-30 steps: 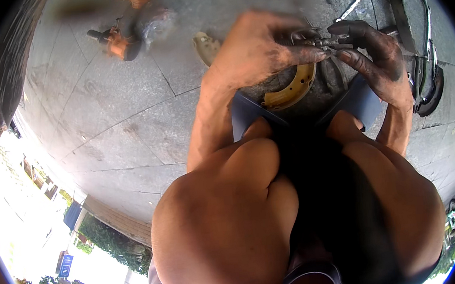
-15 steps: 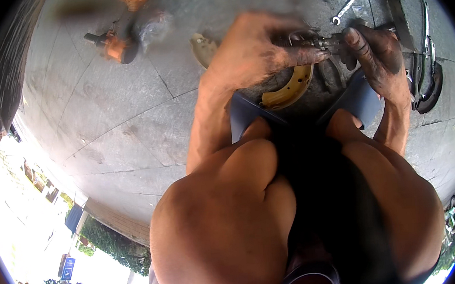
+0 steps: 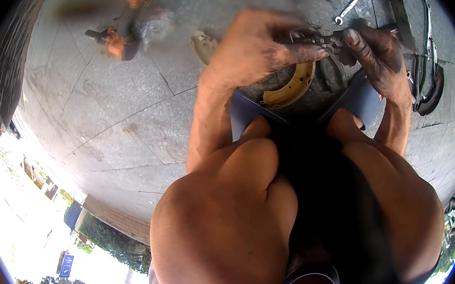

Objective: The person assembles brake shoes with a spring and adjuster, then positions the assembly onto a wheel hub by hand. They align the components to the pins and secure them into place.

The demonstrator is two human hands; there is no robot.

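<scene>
Between my two hands, above the far side of my feet, is a small dark metal part (image 3: 332, 40), greasy and rod-like in the middle. My left hand (image 3: 278, 45) pinches its left end, with the thumb along the near side and the fingers partly hidden. My right hand (image 3: 376, 53), blackened with grease, grips the right end between thumb and fingers. Just beneath on the floor lies a curved yellow brake shoe (image 3: 290, 90). Beside it sits a dark curved piece (image 3: 334, 72), partly covered by my hands.
A combination wrench (image 3: 350, 8) lies beyond my right hand. Dark brake shoes (image 3: 433, 91) and long metal tools (image 3: 427, 22) are at the right. Past my left wrist is a pale brake shoe (image 3: 204, 46); farther left, an orange power tool (image 3: 116, 43) beside clear plastic (image 3: 153, 28).
My left fingers have shifted slightly around the metal part, which has turned or moved a little. Both hands otherwise keep their places.
</scene>
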